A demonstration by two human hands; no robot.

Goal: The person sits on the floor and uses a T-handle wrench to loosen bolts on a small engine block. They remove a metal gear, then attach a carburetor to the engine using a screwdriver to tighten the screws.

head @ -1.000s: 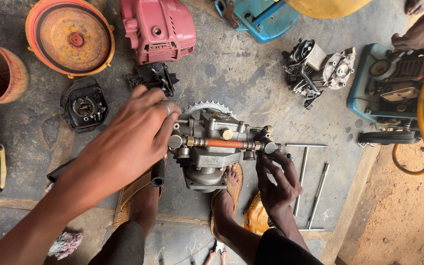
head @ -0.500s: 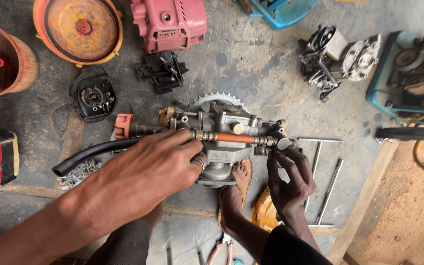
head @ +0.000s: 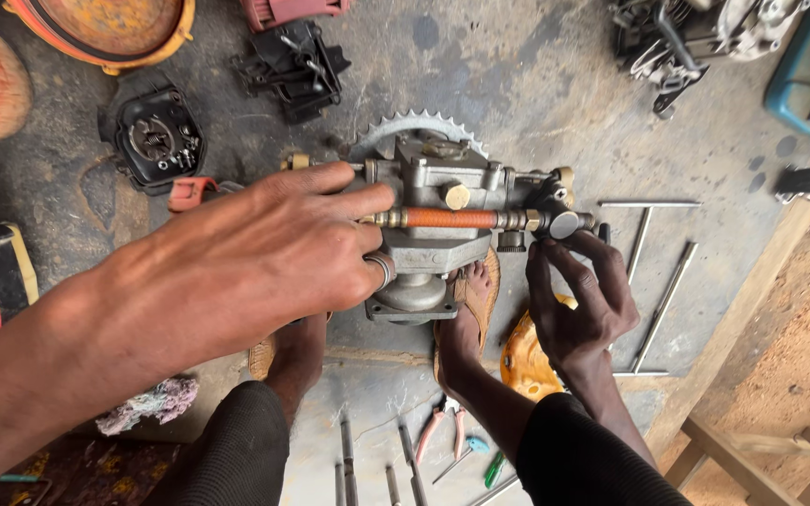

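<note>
A grey metal pump body (head: 438,192) with a toothed sprocket behind it stands on the concrete floor between my feet. An orange-wrapped pipe (head: 450,218) runs across its front. My left hand (head: 264,253) rests against the pump's left side, fingers reaching the brass fitting at the pipe's left end; a ring shows on one finger. My right hand (head: 578,295) pinches the dark round fitting (head: 562,225) at the pipe's right end. What lies under the left palm is hidden.
Several metal rods (head: 653,281) lie to the right. A black engine part (head: 154,136) and a black casing (head: 294,66) sit at the back left, an orange round cover (head: 105,28) beyond. Pliers (head: 442,426) and a wooden beam (head: 752,309) lie nearer me.
The camera has moved closer to the pump. My left hand has slid right along the pump to the pipe's left end. The right hand stays on the right-end fitting.
</note>
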